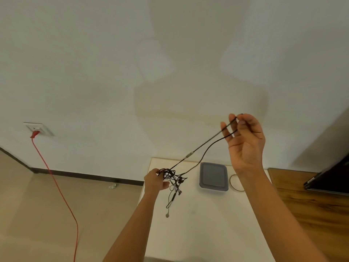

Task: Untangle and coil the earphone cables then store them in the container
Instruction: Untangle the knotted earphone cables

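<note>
Hands raised above the white bench (198, 224) and its grey lidded plastic container (213, 176) shared the tangled black and white earphone cables (172, 175), the left hand (156, 181) gripping the knot while the right hand (245, 140) pinched two taut black strands higher up.

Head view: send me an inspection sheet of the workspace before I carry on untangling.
Surface: white table, set against the wall.
Job's things: earphone tangle held above the table; grey container on the table, lid seemingly on.
Clutter: thin ring lying to the container's right.
Grippers: left hand grips the tangle; right hand, raised, pinches two black strands.
Cables: strands stretched between the hands; loose ends dangle below the tangle; red cable runs from wall socket to the floor.
Surroundings: wooden surface with dark laptop-like object; small scrap on the floor.
</note>
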